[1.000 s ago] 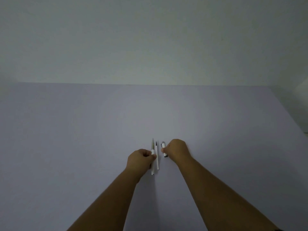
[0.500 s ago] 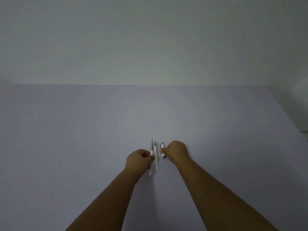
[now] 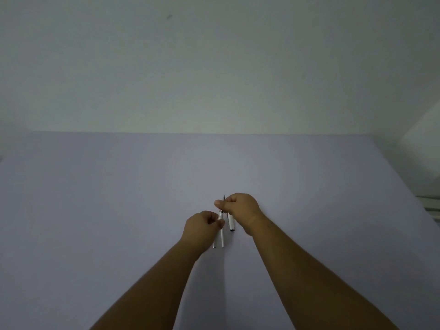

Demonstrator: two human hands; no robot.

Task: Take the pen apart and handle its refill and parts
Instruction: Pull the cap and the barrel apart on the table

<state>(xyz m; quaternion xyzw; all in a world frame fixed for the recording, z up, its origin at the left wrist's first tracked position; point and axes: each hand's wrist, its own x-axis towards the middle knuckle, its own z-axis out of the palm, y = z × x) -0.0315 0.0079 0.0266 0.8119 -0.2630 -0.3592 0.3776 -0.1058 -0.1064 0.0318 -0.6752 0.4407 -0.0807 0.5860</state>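
My left hand (image 3: 202,226) is closed around the middle of a white pen barrel (image 3: 216,241), whose lower end sticks out below my fist. My right hand (image 3: 241,208) pinches the grey tip section (image 3: 223,198) at the pen's far end, and only the point shows above my fingers. A thin white refill (image 3: 222,239) lies on the table right beside the barrel. A short white cap (image 3: 230,223) with a dark end lies just right of it, partly under my right hand.
The pale lilac table (image 3: 119,210) runs back to a plain white wall. Its right edge slants away at the far right, with a white object (image 3: 431,206) beyond it.
My right hand has left the cap's side, moved left and forward, and closed on the pen's tip. My left hand has kept its hold on the barrel.
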